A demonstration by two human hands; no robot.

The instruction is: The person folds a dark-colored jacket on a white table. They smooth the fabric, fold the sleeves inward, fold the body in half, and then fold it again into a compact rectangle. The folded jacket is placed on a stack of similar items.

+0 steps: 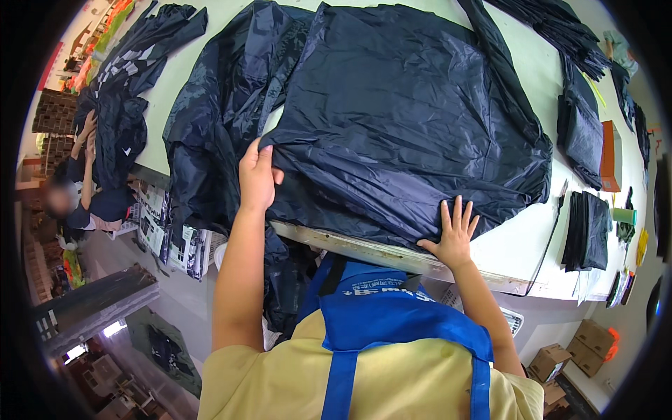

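A dark navy garment of thin, shiny, wrinkled fabric is spread over the white table in front of me. My left hand is closed on its near left edge, thumb on top, lifting the fabric slightly into a fold. Fingers spread, my right hand lies flat on the garment's near right edge at the table's front. Left of it, more bunched dark fabric drapes down over the table edge. Whether both are one piece I cannot tell.
Folded black garments and a black stack lie at the right, near an orange box and a green roll. At far left a person handles a dark garment. Cartons stand at lower right.
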